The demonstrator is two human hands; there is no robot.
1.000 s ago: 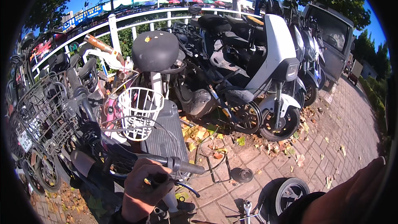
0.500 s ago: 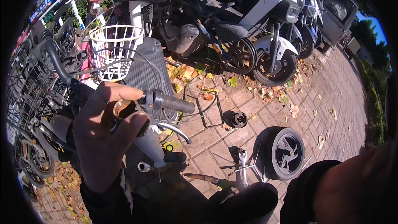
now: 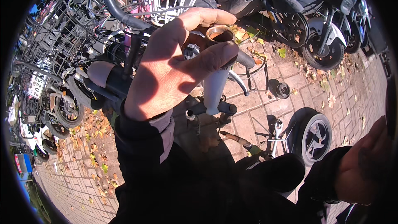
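My left hand (image 3: 166, 66) is closed, with the thumb and fingers around a short metal ring (image 3: 220, 34) that has threads inside. Its open end faces up and catches the sunlight. Below and behind the ring, a white tapered tube (image 3: 216, 89) runs down toward black tubing. A dark ribbed handlebar grip (image 3: 246, 59) and a brake lever (image 3: 239, 84) stick out just past my thumb. My right hand (image 3: 360, 166) is at the far right in shadow, near a small black wheel (image 3: 316, 139). Its fingers run into the dark rim, and whatever it may hold is hidden.
A wrench (image 3: 277, 137) and a wooden-handled tool (image 3: 235, 137) lie on the brick paving, near a round black part (image 3: 282, 90). Parked scooters (image 3: 325, 37), a white basket (image 3: 172, 0) and bicycles with wire baskets (image 3: 54, 45) crowd the far and left sides. Fallen leaves are scattered about.
The view has swung left, so the scene lies farther right. My left hand appears larger and higher, still pinching the ring, whose threaded opening now shows more clearly.
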